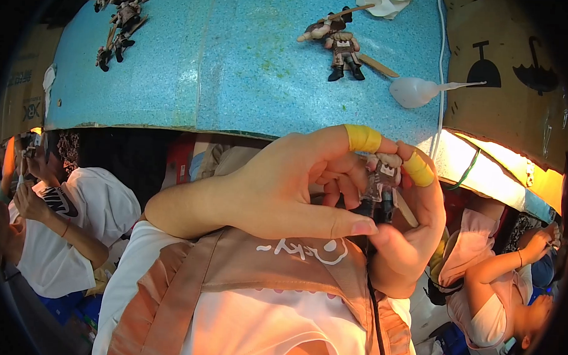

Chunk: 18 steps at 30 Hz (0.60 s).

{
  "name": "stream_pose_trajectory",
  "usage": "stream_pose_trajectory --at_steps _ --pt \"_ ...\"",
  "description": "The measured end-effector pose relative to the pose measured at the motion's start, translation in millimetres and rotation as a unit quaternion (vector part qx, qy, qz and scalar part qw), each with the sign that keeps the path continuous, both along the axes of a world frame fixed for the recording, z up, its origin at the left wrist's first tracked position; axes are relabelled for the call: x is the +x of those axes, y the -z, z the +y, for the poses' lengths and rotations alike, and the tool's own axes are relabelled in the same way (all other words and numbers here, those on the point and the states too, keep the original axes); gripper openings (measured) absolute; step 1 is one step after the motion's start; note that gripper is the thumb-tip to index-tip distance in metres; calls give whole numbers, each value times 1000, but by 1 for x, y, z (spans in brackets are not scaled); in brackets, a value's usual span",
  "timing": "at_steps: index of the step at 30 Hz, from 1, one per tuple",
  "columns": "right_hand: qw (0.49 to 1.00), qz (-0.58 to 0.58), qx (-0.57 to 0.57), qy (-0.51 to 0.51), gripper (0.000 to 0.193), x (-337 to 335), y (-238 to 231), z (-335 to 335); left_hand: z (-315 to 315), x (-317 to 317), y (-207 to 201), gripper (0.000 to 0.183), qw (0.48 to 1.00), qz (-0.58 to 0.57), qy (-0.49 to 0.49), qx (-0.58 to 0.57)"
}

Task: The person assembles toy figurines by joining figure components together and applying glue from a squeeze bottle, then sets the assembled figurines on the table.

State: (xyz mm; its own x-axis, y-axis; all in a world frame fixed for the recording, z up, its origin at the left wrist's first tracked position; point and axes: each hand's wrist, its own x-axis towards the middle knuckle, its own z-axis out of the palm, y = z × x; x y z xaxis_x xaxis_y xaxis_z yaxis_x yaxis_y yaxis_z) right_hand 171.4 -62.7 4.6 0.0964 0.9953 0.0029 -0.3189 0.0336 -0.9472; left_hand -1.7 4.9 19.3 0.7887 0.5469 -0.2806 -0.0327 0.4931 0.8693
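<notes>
The person's left hand (259, 183) reaches across from the left, partly closed, its fingers curled and its thumb drawn in low, gripping a small figurine (385, 174) from that side; the right hand (416, 235) bends round from the other side, thumb and fingers half closed on the same figurine, so both grasp it at once in front of the brown apron (262, 264). Yellow tape (363, 139) wraps an index finger on each hand. The figurine's top is covered by fingertips and its lower left side lies in shadow; dark boots show, and a pale wooden stick (406, 210) slants beside them, though its join cannot be made out. Farther out, from the left, a person in a white shirt (105, 202) is cut by the dark rim, and what those hands hold is too small to tell. On the blue table (155, 98), a cluster of figurines (124, 18) overlaps too closely to count, its top cropped. Right of it lie more figurines (343, 51) with sticks, a crumpled white sheet (384, 2) cut by the upper edge, a translucent squeeze bottle (412, 92) and a cardboard panel (505, 116). Below the panel, a person in pink (480, 278) is partly lost at the rim.
</notes>
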Motion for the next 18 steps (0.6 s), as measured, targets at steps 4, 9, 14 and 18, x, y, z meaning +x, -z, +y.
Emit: stream_pose_trajectory --at_steps 4,9,14,18 --pt "995 -90 31 -31 71 12 9 0 -1 0 4 69 1000 -21 1 15" --pt "994 -99 44 -28 71 11 9 0 -4 1 8 68 998 -45 -11 51" --pt "998 -43 46 -28 73 8 12 0 -4 2 10 69 997 -71 -13 35" --pt "998 49 10 36 73 -5 9 -3 1 4 8 69 997 -44 20 68"
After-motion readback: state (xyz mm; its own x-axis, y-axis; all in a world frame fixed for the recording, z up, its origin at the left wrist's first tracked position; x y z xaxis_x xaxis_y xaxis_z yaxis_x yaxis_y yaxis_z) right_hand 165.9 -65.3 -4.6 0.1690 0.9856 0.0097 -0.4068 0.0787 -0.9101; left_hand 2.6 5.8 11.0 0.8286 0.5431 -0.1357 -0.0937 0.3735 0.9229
